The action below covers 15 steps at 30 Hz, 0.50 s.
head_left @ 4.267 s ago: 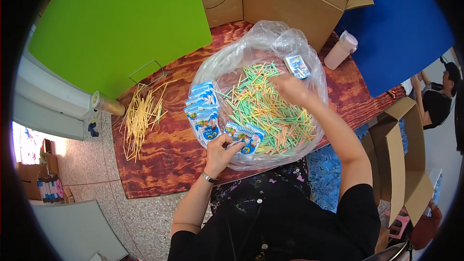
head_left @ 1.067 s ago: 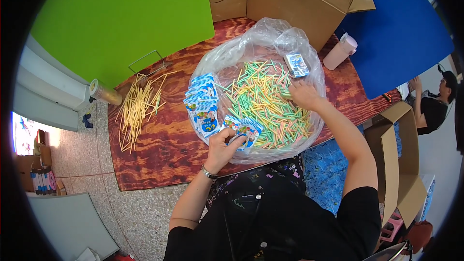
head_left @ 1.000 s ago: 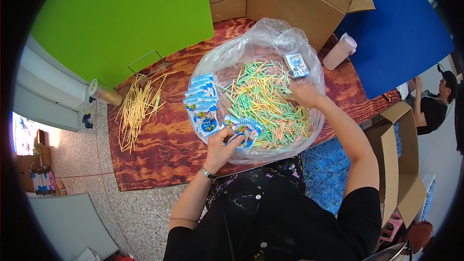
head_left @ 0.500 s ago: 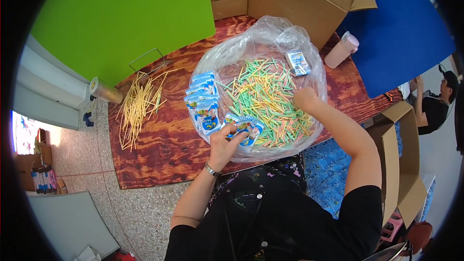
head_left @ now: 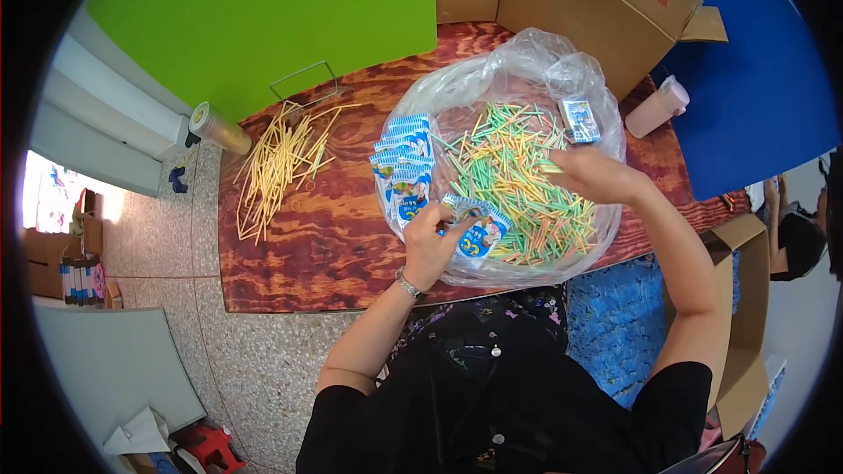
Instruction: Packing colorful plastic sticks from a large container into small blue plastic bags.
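Observation:
My left hand (head_left: 428, 247), wearing a metal watch, is closed on a small blue-and-white packet (head_left: 481, 237) at the near left rim of a large clear plastic bag (head_left: 457, 88). The packet's top edge appears to gape. Inside the bag lies a heap of thin short sticks (head_left: 518, 184) in green, yellow and pink. Over the heap's right side, my right hand (head_left: 597, 175) has its fingers pinched together, with a few pale sticks showing at the tips. More blue-and-white packets (head_left: 406, 158) overlap in a row along the bag's left side.
A small blue-and-white box (head_left: 580, 121) sits inside the bag's far right. Long yellow sticks (head_left: 281, 171) lie left, near a tumbler (head_left: 218, 127) and a wire stand (head_left: 307, 83). A pink bottle (head_left: 657, 110) and cardboard box (head_left: 597, 13) stand behind. Another open carton (head_left: 746, 325) is at right.
My right hand has lifted from the heap and turned leftward, toward the packet. The packet in my left hand now shows its opening. The whole view has shifted slightly.

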Available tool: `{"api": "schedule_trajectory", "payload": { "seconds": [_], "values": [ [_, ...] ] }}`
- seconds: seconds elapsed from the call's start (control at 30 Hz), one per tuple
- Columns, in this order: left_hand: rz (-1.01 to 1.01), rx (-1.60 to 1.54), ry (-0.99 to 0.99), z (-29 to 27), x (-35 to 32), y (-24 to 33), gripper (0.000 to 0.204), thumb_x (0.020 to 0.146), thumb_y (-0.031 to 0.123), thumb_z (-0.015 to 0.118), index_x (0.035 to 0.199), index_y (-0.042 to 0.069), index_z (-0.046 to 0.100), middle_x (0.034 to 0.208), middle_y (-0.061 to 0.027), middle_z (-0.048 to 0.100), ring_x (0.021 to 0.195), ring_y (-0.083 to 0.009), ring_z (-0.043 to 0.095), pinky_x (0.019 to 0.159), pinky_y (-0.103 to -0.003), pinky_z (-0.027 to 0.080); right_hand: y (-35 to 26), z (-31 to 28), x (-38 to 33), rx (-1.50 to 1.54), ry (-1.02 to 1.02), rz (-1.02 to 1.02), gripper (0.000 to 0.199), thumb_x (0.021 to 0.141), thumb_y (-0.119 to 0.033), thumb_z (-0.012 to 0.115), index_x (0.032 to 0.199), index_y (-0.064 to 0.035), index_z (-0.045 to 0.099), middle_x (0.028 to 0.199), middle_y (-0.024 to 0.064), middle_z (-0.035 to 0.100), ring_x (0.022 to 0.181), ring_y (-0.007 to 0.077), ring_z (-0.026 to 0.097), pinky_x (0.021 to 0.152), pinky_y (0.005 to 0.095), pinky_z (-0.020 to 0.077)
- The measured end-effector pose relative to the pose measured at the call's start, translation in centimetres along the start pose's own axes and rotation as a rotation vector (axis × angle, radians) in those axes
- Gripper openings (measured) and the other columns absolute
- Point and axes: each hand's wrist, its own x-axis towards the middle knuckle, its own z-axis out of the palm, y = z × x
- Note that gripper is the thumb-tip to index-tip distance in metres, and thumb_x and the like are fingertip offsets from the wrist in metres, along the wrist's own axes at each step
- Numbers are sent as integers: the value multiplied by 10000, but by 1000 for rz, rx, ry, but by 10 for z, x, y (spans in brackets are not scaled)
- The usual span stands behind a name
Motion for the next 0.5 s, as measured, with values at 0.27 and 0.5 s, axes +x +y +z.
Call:
{"api": "schedule_trajectory", "payload": {
  "seconds": [0.27, 0.5],
  "values": [
    [182, 114, 63, 3, 6, 2, 284, 688, 108, 833, 778, 36, 573, 680, -71, 548, 572, -193, 547, 528, -311, 434, -94, -44, 18, 107, -113, -144, 240, 909, -231, 581, 905, -7, 494, 728, 217, 605, 740, 428, 608, 654, 511, 453],
    [219, 126, 121, 2, 7, -1, 275, 693, 97, 827, 787, 38, 576, 691, -72, 561, 551, -187, 542, 526, -314, 438, -111, -46, 23, -48, -75, -111, 156, 856, -140, 574, 904, -2, 517, 708, 197, 632, 724, 405, 641, 646, 499, 483]
  ]
}}
